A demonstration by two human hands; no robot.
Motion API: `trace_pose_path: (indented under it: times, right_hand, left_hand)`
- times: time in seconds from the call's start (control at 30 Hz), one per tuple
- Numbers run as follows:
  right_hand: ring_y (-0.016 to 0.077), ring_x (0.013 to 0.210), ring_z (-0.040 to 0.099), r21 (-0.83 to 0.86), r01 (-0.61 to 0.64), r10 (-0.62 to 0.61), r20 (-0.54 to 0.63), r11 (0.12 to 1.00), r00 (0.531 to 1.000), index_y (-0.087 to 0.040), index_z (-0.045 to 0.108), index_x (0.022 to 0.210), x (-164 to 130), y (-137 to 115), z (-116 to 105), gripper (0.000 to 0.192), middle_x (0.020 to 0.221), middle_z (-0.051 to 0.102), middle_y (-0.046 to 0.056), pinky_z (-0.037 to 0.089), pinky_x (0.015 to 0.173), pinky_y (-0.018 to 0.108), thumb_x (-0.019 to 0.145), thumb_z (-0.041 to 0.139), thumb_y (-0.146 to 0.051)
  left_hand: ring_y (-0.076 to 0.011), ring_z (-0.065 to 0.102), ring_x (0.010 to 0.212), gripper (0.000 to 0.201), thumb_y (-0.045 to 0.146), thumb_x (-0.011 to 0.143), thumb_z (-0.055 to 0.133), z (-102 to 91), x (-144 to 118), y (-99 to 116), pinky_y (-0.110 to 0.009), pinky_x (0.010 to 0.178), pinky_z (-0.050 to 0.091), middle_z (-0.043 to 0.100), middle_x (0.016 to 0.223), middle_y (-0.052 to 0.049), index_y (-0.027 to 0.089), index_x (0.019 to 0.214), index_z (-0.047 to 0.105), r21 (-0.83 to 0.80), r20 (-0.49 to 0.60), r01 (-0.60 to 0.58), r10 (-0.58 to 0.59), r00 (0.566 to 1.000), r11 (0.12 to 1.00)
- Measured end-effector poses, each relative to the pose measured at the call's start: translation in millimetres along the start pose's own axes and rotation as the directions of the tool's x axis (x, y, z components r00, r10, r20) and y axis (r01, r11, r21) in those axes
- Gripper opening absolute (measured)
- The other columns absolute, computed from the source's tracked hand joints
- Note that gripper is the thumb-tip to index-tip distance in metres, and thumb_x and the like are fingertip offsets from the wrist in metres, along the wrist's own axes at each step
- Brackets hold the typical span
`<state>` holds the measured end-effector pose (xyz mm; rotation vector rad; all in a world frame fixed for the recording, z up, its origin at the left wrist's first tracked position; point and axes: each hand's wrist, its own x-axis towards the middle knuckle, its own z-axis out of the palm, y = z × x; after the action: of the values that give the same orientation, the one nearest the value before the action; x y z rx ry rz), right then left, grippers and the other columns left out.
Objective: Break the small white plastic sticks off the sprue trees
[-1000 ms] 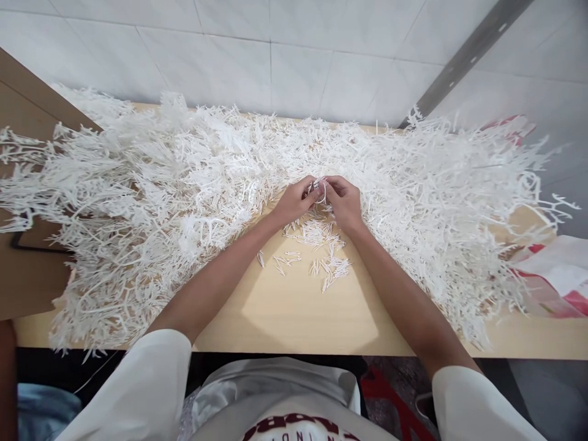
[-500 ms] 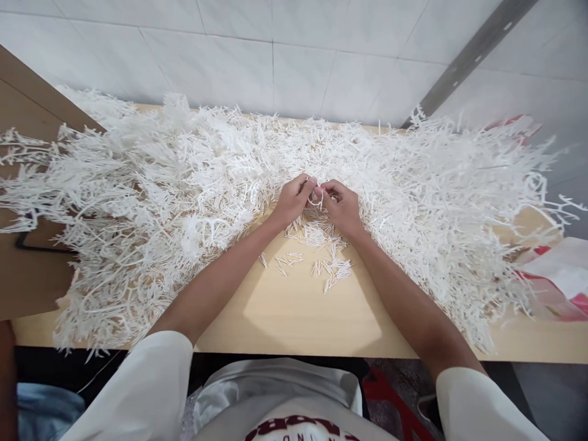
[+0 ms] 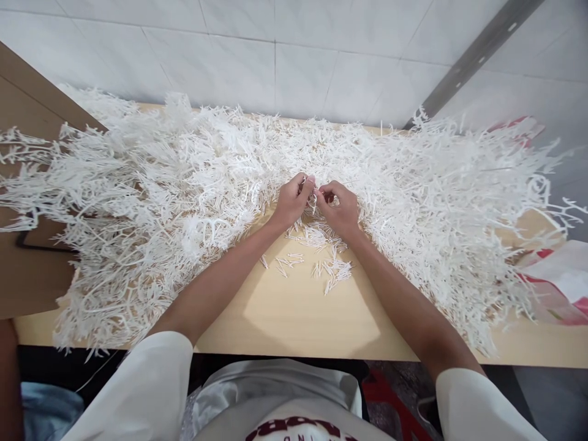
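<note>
Left hand (image 3: 290, 205) and right hand (image 3: 339, 208), each grip pinching one thin white plastic piece (image 3: 315, 199) at mid-table (image 3: 294, 318). Bare pale wood lies nearest the front edge; branched, spiky sprue heaps (image 3: 151, 202) flank both sides.

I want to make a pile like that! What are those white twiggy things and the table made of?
The white twigs look like moulded plastic: thin, branching, evenly white, slightly glossy. The small piece pinched between the left hand and right hand looks the same. The table seems to be pale wood or wood-look laminate: smooth, with a soft sheen.
</note>
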<state>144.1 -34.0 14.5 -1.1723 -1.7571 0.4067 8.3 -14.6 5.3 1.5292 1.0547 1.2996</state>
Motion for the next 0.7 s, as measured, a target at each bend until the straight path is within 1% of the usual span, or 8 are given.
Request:
trace_pose_path:
  times: [0.13,0.27,0.33,0.43,0.47,0.53,0.63,0.7]
  right_hand:
    - [0.0119,0.062,0.050,-0.042,0.017,-0.018,-0.004,0.999,1.000,-0.022,0.057,0.072,-3,0,2,0.019,0.069,0.059,0.000,0.043,0.063,0.030,0.087,0.055,-0.033]
    - [0.0120,0.059,0.049,-0.085,0.150,-0.139,0.126,0.985,0.982,-0.023,0.055,0.066,-9,1,3,0.019,0.063,0.056,-0.001,0.041,0.061,0.030,0.084,0.056,-0.028]
    - [0.0118,0.059,0.049,-0.068,0.157,-0.149,0.114,0.985,0.982,-0.023,0.056,0.067,-10,1,3,0.020,0.064,0.057,-0.001,0.042,0.062,0.030,0.085,0.056,-0.030]
    - [0.0116,0.064,0.052,0.031,0.009,-0.007,-0.077,0.999,0.997,-0.023,0.057,0.079,-7,2,1,0.016,0.073,0.058,-0.001,0.044,0.064,0.029,0.087,0.058,-0.036]
    - [0.0119,0.068,0.054,0.088,-0.040,0.051,-0.135,0.995,0.990,-0.024,0.057,0.086,-5,3,0,0.015,0.077,0.058,-0.001,0.045,0.065,0.029,0.087,0.059,-0.038]
    - [0.0128,0.076,0.057,0.200,-0.107,0.147,-0.201,0.974,0.968,-0.026,0.055,0.101,-2,7,0,0.024,0.086,0.059,0.000,0.047,0.069,0.028,0.086,0.061,-0.044]
    - [0.0126,0.078,0.058,0.296,-0.189,0.253,-0.194,0.936,0.948,-0.027,0.056,0.108,1,12,0,0.032,0.095,0.060,0.002,0.049,0.070,0.029,0.089,0.054,-0.053]
    - [0.0119,0.074,0.058,0.322,-0.242,0.294,-0.126,0.915,0.947,-0.027,0.059,0.107,2,12,-1,0.037,0.097,0.062,0.003,0.049,0.067,0.029,0.091,0.047,-0.058]
  left_hand:
    - [-0.0071,0.043,0.056,0.043,0.056,0.091,0.048,-1.5,4,-5,-0.020,0.053,0.040,0.045,0.061,0.003,0.020,0.070,0.044,0.004,-0.028,0.013,-0.013,1.000,1.000]
    - [-0.0068,0.045,0.052,0.036,0.052,0.097,0.037,-6.3,12,-8,-0.019,0.051,0.040,0.043,0.060,0.004,0.022,0.080,0.045,-0.095,-0.213,0.111,-0.129,0.968,0.989]
    - [-0.0063,0.050,0.054,0.033,0.049,0.097,0.040,-7.7,13,-8,-0.019,0.053,0.042,0.047,0.064,0.004,0.021,0.082,0.047,-0.107,-0.152,0.095,-0.111,0.982,0.990]
    - [-0.0060,0.053,0.057,0.031,0.048,0.097,0.040,-7.0,11,-6,-0.020,0.055,0.042,0.053,0.072,0.002,0.021,0.084,0.049,-0.083,-0.024,0.050,-0.052,0.998,0.995]
    - [-0.0057,0.053,0.057,0.031,0.048,0.097,0.040,-6.3,10,-6,-0.020,0.055,0.042,0.055,0.075,0.002,0.021,0.085,0.049,-0.072,-0.004,0.037,-0.038,0.999,0.997]
    - [-0.0048,0.053,0.057,0.030,0.048,0.098,0.039,-4.7,9,-6,-0.019,0.055,0.042,0.060,0.084,0.000,0.021,0.086,0.046,-0.056,0.011,0.024,-0.024,1.000,0.998]
    - [-0.0042,0.054,0.058,0.029,0.048,0.098,0.039,-3.1,9,-8,-0.020,0.057,0.044,0.063,0.094,-0.001,0.021,0.087,0.043,-0.048,0.039,0.010,-0.008,0.999,0.999]
    - [-0.0053,0.054,0.059,0.029,0.048,0.097,0.040,-2.9,9,-8,-0.021,0.060,0.046,0.064,0.089,-0.001,0.021,0.087,0.044,-0.038,0.086,-0.017,0.021,0.996,0.999]
